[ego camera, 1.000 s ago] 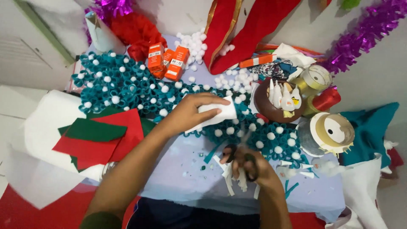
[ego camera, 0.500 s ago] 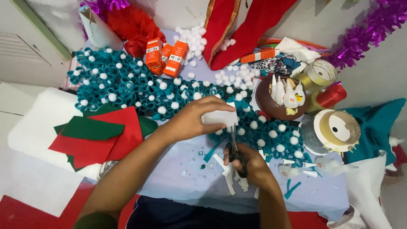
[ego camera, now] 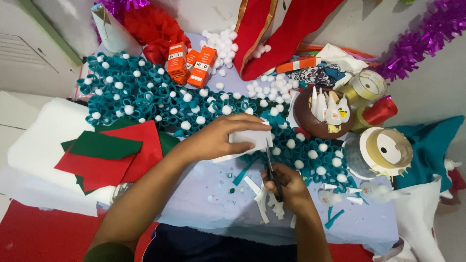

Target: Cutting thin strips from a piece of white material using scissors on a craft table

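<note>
My left hand [ego camera: 218,137] grips a small piece of white felt [ego camera: 250,140] and holds it over the table's middle. My right hand [ego camera: 286,187] is closed on a pair of black scissors [ego camera: 272,170], whose blades point up into the lower edge of the white piece. Thin white strips [ego camera: 264,201] lie on the pale cloth just below the scissors, with a few teal scraps beside them. A big teal decoration of curled loops with white pom-poms [ego camera: 145,97] spreads behind both hands.
Red and green felt sheets [ego camera: 107,150] lie left. Orange boxes [ego camera: 191,63] and loose white pom-poms [ego camera: 223,41] sit at the back. A brown bowl of glue tubes [ego camera: 323,114], ribbon spools [ego camera: 386,150], red fabric [ego camera: 286,29] and purple tinsel [ego camera: 422,39] crowd the right.
The white piece has shifted slightly right with my left hand. My right hand has brought the scissors up from the table's front to the piece's lower edge.
</note>
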